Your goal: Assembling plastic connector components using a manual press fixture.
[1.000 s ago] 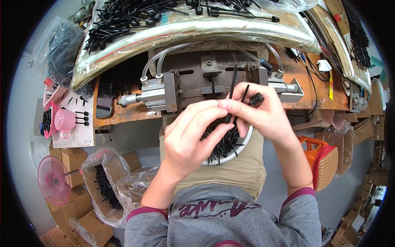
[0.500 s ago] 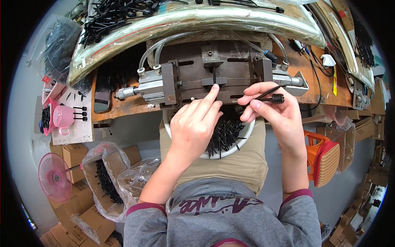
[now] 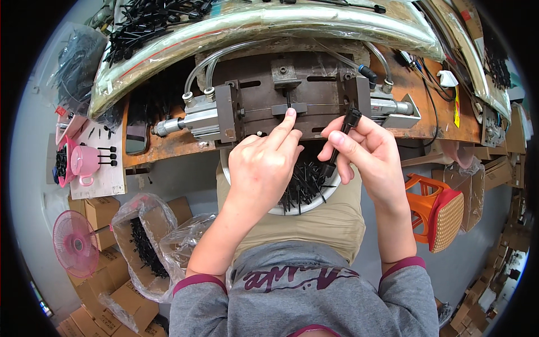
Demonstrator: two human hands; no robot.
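My left hand [image 3: 264,160] reaches over the steel fixture [image 3: 289,109], its index finger stretched out. That fingertip touches the near end of a thin black rod [image 3: 289,100] lying across the small centre block. The thumb and the undersides of the other fingers are hidden. My right hand [image 3: 368,149], to the right of the block, is closed on black ribbed-headed rods [image 3: 351,119], pinched between thumb and fingers. One head points up and another end points down; exactly how many it holds is unclear. Below both hands, a white tub [image 3: 332,191] of similar black rods sits on my lap.
Metal air cylinders [image 3: 203,119] with clear hoses flank the fixture. A plastic-wrapped shelf edge [image 3: 264,23] with heaped black rods runs behind it. Left are a phone [image 3: 137,138], a pink cup [image 3: 85,160] and a pink fan [image 3: 76,243]; right is an orange stool [image 3: 435,210].
My right hand has turned the black rods from lying sideways to nearly upright, moving slightly left. My left index finger stays at the centre block. The whole view has shifted slightly.
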